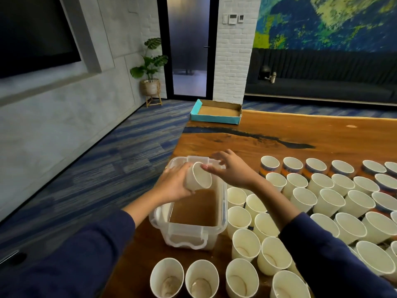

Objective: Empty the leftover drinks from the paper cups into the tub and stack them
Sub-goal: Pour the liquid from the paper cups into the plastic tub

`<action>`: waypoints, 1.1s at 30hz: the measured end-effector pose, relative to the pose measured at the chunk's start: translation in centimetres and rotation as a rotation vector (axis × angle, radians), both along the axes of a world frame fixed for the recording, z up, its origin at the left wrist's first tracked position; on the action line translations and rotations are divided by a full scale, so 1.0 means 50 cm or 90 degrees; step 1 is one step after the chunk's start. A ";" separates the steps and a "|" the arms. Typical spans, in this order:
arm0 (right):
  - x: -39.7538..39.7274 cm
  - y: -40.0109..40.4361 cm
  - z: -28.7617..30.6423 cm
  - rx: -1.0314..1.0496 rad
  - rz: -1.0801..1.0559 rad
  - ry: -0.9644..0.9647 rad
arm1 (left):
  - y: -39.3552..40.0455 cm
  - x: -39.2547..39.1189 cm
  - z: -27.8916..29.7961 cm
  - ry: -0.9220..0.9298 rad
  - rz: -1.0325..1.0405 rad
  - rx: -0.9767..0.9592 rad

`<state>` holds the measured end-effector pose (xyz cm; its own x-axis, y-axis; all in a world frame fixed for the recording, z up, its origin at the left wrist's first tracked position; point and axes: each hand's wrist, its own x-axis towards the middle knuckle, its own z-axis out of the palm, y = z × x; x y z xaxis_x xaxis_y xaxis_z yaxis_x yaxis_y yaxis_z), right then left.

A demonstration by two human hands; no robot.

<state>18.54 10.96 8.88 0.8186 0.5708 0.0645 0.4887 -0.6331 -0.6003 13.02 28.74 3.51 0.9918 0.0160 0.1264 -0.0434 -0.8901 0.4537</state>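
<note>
The person's left hand [171, 186] wraps its fingers and thumb around a white paper cup [198, 176], holding it tipped on its side above the clear plastic tub [223, 203], its open mouth facing right and toward the camera. The cup's inside looks pale and dry. The right hand [234, 171] hovers just beside the cup's rim with its fingers spread and loosely bent, gripping nothing; whether a fingertip touches the rim cannot be told.

The tub sits at the left edge of the brown wooden table [300, 134] and holds brown liquid [195, 209] across its bottom. A white latch handle hangs on its near end.

To the right of the tub, many white paper cups [328, 201] stand upright in close rows, the farthest row bearing blue and orange printed bands. Along the near edge, several upright cups [167, 278] show residue at the bottom.

At the table's far end lies a shallow teal cardboard tray [216, 119]. Both arms wear dark blue sleeves [90, 250].
</note>
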 end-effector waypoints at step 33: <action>-0.059 -0.009 -0.234 -0.260 -0.111 -0.164 | 0.028 -0.055 0.013 -0.064 -0.096 0.664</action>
